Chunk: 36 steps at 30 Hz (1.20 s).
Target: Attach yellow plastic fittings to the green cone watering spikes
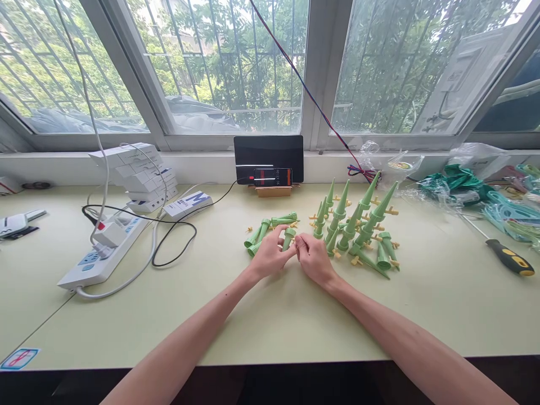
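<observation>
My left hand [270, 253] and my right hand [313, 257] meet at the middle of the pale green table [253, 320], fingers pinched together over a small green cone-shaped spike [288, 237]. What the right fingers pinch is too small to name. Several green spikes [264, 228] lie flat just beyond my left hand. A cluster of upright green spikes with small tan valves [358, 222] stands beyond and right of my right hand.
A white power strip [101, 250] with plugs and black and white cables lies at the left, behind it a stack of white boxes [135, 174]. A phone [272, 177] leans on a dark tablet at the window sill. A screwdriver [508, 257] and plastic bags lie at the right.
</observation>
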{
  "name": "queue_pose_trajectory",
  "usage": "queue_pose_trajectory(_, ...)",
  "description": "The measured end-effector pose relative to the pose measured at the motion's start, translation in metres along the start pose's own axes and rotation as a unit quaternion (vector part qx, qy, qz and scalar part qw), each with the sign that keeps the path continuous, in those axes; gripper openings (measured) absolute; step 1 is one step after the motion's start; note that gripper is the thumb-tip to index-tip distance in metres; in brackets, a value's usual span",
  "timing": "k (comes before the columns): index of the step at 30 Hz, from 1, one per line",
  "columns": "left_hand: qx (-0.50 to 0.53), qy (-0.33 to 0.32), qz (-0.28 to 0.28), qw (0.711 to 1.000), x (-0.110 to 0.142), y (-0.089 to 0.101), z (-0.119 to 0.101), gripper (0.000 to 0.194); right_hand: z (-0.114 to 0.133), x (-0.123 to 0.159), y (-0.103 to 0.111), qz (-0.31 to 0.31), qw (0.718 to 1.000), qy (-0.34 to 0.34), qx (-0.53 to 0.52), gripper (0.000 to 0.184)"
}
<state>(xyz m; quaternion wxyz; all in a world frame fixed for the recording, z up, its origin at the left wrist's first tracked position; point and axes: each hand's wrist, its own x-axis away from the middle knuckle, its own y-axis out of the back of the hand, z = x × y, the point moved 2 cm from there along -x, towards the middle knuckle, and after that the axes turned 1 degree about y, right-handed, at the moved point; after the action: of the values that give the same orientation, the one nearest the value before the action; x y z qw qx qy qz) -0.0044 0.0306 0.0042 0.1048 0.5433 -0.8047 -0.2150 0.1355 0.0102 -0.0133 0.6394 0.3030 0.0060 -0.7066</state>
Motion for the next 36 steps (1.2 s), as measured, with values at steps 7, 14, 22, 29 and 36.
queue_pose_trajectory(7, -0.024, -0.007, 0.007, 1.000, 0.0022, 0.0002, -0.0033, 0.056, 0.0018, -0.0005, 0.0001, -0.001, 1.000, 0.016, -0.011, 0.038)
queue_pose_trajectory(14, -0.083, -0.016, -0.006, 0.996, -0.0001, 0.0005, -0.0009, 0.054, -0.0010, -0.0008, -0.0001, -0.005, 1.000, 0.012, 0.008, 0.039)
queue_pose_trajectory(22, -0.080, -0.004, 0.001, 0.997, 0.0010, -0.0012, -0.0039, 0.056, -0.0021, -0.0016, 0.0000, -0.016, 1.000, 0.008, 0.012, 0.042)
queue_pose_trajectory(29, -0.066, -0.001, -0.001, 0.998, 0.0013, -0.0017, -0.0029, 0.055, 0.0019, -0.0016, 0.0019, -0.017, 1.000, -0.002, 0.010, 0.046)
queue_pose_trajectory(36, -0.049, -0.006, -0.007, 0.999, 0.0011, -0.0023, -0.0030, 0.057, 0.0035, -0.0021, 0.0015, -0.018, 1.000, -0.007, 0.004, 0.047)
